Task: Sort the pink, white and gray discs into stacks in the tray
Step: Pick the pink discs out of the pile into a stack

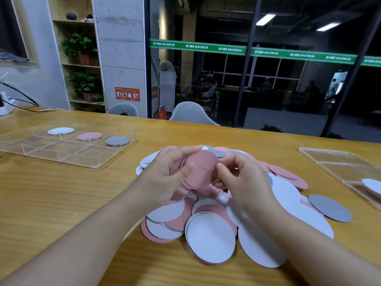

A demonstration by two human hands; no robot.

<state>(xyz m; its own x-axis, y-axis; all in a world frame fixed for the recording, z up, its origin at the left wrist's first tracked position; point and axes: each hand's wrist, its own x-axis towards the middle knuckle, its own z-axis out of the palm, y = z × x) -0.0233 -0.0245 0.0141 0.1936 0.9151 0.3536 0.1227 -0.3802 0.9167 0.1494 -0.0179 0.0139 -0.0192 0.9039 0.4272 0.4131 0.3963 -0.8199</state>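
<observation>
Both hands are raised over the loose pile (216,213) at the table's (61,203) centre. Left hand (165,178) has its fingers curled round a small bunch of pink discs (201,170), at least two, exact count hidden by the fingers. Right hand (241,178) pinches the right edge of the top pink disc with thumb and curled fingers.

The pile mixes pink, white and gray discs, overlapping, too many to count. About six white faces show clearly at the front. One gray disc (331,207) lies flat at the pile's right edge, and at least two more gray ones sit at the far side behind the hands.

Two clear trays on the table. The left tray (68,159) is divided into compartments; its far row holds three stacks: one white stack (60,130), one pink stack (89,136), one gray stack (117,140), each in its own compartment; discs per stack cannot be told. The right tray (338,159) holds one white disc (372,185), cut off by the frame edge.
</observation>
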